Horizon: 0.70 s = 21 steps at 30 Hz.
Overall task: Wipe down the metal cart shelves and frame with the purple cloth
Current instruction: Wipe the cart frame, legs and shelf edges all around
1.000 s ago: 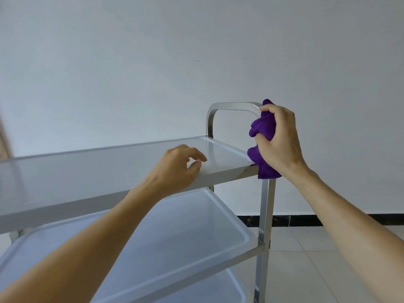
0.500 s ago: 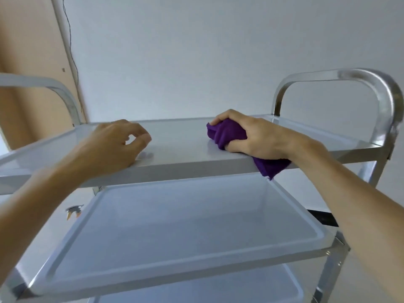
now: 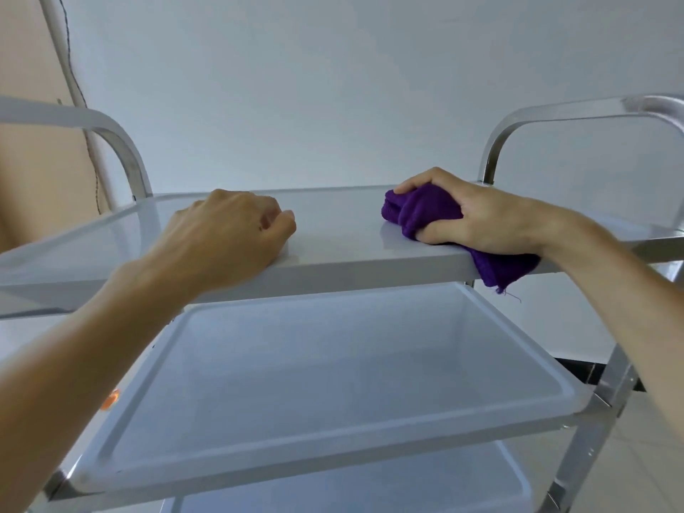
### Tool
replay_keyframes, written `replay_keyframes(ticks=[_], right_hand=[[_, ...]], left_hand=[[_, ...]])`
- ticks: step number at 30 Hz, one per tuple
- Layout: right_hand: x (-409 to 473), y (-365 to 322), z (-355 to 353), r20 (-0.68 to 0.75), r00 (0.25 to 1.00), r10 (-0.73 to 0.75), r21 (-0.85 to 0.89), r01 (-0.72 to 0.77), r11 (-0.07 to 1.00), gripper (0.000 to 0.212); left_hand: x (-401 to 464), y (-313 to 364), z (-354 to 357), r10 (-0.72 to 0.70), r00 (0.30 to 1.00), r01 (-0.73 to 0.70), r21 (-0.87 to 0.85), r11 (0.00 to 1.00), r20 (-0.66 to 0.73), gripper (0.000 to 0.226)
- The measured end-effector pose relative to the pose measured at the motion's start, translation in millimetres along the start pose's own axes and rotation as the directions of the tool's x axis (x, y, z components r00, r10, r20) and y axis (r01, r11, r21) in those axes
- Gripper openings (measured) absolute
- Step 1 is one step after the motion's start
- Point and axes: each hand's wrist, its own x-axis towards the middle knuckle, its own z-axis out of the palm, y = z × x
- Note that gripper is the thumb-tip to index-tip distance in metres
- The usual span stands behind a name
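On the top shelf of the metal cart, near its right end and at its front edge, lies the purple cloth, bunched into a thick wad under the right hand. That hand is curled around it, fingers over the top and thumb tucked beneath, pinning it flat against the shelf, a hold that probably lets the palm press down while the wad slides. One loose corner of the cloth spills over the shelf's front lip and hangs below it, with a stray thread dangling; the fabric looks soft, knitted and fuzzy. Further left along the same shelf, well apart from the cloth, the left hand rests at the front edge with its fingers loosely curled in, holding nothing, likely there to steady the cart against the push of wiping. The shelf itself is a smooth, pale, matte tray with a shallow raised rim. Below it sits the middle shelf, a similar rounded-corner tray with a deeper recess, and the edge of a third tray shows beneath that. Rising past the right end of the top shelf is a bent handle of shiny, flat-sided metal, and a matching one arches at the left end. Polished upright legs carry the trays at the right.
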Motion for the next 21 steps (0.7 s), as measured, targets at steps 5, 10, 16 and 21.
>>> replay_keyframes(ticks=[5,10,16,21], right_hand=[[11,24,-7,-0.060,0.998,0.023,-0.025,-0.024,0.999,0.045],[23,40,-14,-0.113,0.990,0.081,-0.034,-0.085,0.996,0.050],[33,52,-21,-0.150,0.979,0.135,-0.108,-0.152,0.983,0.055],[41,63,-25,-0.163,0.978,0.130,-0.149,-0.154,0.977,0.056]], left_hand=[[36,9,25,0.011,0.996,0.001,-0.134,0.991,0.084,0.044],[73,10,49,-0.005,0.990,0.022,-0.120,0.993,0.143,0.035],[99,19,61,-0.011,0.973,0.027,-0.068,0.997,0.230,0.043],[112,29,63,0.004,0.960,0.011,-0.053,0.999,0.279,0.056]])
